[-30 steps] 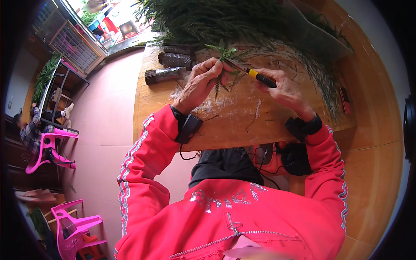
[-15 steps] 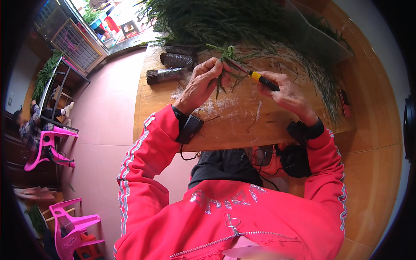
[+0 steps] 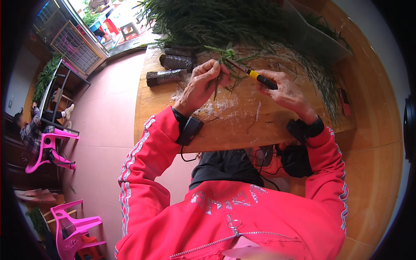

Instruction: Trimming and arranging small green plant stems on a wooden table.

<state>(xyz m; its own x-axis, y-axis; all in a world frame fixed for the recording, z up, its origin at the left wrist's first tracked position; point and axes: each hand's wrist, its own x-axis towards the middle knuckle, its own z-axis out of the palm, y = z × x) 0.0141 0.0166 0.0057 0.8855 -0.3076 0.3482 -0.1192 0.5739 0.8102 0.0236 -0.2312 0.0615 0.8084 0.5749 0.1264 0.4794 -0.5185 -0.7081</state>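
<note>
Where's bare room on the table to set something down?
Left side of the wooden table, between dark bundles and left sleeve; also the front strip below the white flecks. Crowded: the back, under the green frond pile, and mid-table, where the left hand pinches a sprig and the right hand grips a tool.

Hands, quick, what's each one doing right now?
Left hand: closed, holding a green sprig.
Right hand: closed, holding a tool by its black and yellow handle.
</note>
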